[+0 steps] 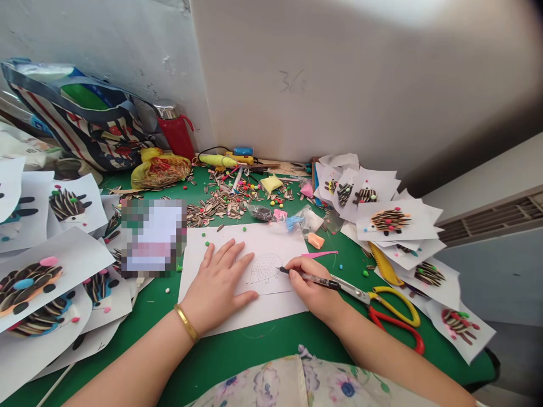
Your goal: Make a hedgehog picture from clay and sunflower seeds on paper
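Paper (275,240) lies flat on the green table (254,345), directly in front of the person. It is a plain white sheet in landscape position.

1. Drawing. A hedgehog (265,268) is outlined in thin dark line near the centre of the paper, between the two hands. The body is filled with small dots and the snout points left.
2. Left hand (220,282). It lies palm down with the fingers spread wide, pressing the left half of the paper. The thumb lies just below the hedgehog. A gold bracelet (186,323) sits on the wrist.
3. Right hand (316,291). It is closed around a pen (309,277) in a writing grip. The pen has a clear barrel, and its dark tip touches the right edge of the hedgehog.
4. Scissors (368,298). These lie just right of the right hand, with one yellow and one red handle and the blades pointing toward the hand.
5. Surroundings. Sheets (390,220) bearing finished hedgehogs of seeds and coloured clay are spread to the left and right of the paper. Loose seeds (220,203) lie behind it. A red flask (176,133) stands at the wall.

Legible writing: a faint handwritten mark (292,82) on the wall appears to read "363". A pixelated patch (153,237) left of the paper cannot be read. Any marking on the pen is too small to tell.
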`<state>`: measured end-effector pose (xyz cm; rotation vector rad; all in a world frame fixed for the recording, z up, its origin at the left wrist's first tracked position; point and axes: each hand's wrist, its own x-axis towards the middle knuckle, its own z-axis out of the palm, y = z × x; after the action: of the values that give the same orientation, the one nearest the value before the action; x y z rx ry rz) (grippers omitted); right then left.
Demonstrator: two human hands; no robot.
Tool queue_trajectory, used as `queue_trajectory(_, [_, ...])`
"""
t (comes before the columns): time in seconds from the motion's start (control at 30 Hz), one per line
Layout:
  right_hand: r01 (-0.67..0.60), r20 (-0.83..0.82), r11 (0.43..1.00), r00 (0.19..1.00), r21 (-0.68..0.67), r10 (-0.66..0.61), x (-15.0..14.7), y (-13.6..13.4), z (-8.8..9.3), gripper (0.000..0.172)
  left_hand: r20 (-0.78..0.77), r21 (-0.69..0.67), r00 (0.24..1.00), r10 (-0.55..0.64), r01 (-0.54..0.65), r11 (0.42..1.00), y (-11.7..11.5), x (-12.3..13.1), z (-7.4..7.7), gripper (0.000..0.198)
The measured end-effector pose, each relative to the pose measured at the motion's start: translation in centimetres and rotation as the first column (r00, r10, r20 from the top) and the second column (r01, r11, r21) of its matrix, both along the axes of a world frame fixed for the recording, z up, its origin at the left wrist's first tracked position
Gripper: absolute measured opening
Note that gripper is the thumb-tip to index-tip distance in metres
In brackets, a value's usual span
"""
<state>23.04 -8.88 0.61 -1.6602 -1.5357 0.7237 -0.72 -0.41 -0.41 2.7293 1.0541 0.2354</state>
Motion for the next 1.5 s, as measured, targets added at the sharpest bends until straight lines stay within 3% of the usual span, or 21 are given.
queue_trajectory(0.23, [-0.036,0.037,0.999,0.999,0.01,0.036,-0.22,0.2,0.16,0.013,0.011,0.005,1.0,-0.008,0.008,1.0,-0.1,0.08,0.28,0.069])
queue_trajectory(1.17, [0.072,0.024,0.997,0.997,0.022,-0.073,0.46,0.27,0.02,0.012,-0.014,0.02,1.0,-0.009,0.01,1.0,-0.11,0.05,0.22,0.07])
queue_trajectory(1.5, [0.035,0.05,0.999,0.998,0.003,-0.035,0.4,0.39,0.01,0.012,-0.013,0.023,1.0,-0.01,0.011,1.0,-0.07,0.06,0.21,0.071])
